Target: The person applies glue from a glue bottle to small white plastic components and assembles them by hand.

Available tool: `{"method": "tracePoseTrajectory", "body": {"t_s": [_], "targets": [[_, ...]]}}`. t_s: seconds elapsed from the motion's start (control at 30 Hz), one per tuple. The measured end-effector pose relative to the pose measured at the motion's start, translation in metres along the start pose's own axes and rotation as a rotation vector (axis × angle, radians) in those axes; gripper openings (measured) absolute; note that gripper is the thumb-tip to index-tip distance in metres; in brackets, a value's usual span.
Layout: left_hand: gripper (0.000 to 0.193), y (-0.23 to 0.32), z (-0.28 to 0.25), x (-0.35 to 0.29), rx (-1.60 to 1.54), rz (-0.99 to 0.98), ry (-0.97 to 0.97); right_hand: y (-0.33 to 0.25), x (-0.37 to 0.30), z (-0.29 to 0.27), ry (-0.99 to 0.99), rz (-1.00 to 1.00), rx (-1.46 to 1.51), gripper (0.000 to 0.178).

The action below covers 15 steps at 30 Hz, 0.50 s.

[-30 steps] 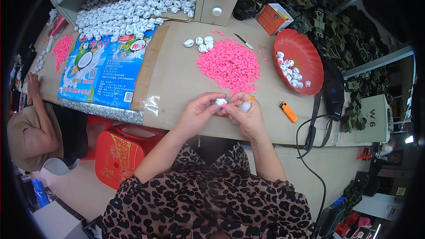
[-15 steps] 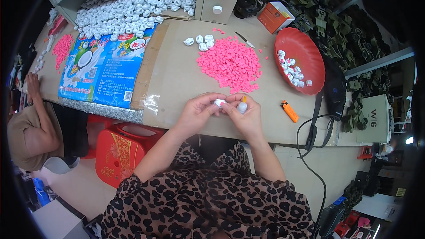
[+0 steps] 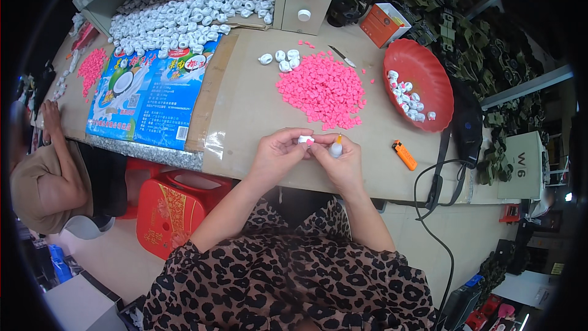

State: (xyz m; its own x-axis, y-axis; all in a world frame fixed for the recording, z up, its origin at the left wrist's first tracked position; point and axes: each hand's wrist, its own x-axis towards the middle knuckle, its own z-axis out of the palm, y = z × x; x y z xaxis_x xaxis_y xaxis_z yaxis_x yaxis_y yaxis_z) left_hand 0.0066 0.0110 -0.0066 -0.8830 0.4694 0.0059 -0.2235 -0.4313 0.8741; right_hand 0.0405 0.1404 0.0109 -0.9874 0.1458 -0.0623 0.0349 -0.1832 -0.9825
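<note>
Close to the table's near edge, my left hand (image 3: 277, 154) pinches a small white moulded piece (image 3: 304, 139) between thumb and fingertips. A pink bit shows on its lower side, where the thumb and finger of my right hand (image 3: 343, 165) meet it. That right hand is closed around a small translucent squeeze bottle (image 3: 335, 149) with a yellowish tip, which points up and away from me. Just beyond my hands lies a heap of small pink pieces (image 3: 321, 92). Several loose white pieces (image 3: 294, 62) sit at the heap's far left edge.
At right, a red scalloped bowl (image 3: 422, 61) holds white pieces with pink bits. Nearby are an orange lighter (image 3: 405, 155), a small knife (image 3: 342, 56), an orange box (image 3: 384, 24) and a black cable (image 3: 422, 208). White pieces (image 3: 177, 21) pile up at far left; another person (image 3: 52, 178) sits left.
The whole view has shifted slightly. Both hands keep nearly the same pose, still together on the white piece, with the bottle in the right hand.
</note>
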Motion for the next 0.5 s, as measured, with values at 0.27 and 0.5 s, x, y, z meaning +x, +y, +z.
{"method": "tracePoseTrajectory", "body": {"t_s": [0.27,0.5], "targets": [[0.023,0.004,-0.001,0.001,0.056,-0.047,0.017,0.000,0.001,0.002,0.017,0.024,0.035,0.014],[0.024,0.035,-0.022,0.031,-0.436,-0.245,0.183,0.009,0.001,-0.015,-0.007,-0.044,0.119,0.022]]}}
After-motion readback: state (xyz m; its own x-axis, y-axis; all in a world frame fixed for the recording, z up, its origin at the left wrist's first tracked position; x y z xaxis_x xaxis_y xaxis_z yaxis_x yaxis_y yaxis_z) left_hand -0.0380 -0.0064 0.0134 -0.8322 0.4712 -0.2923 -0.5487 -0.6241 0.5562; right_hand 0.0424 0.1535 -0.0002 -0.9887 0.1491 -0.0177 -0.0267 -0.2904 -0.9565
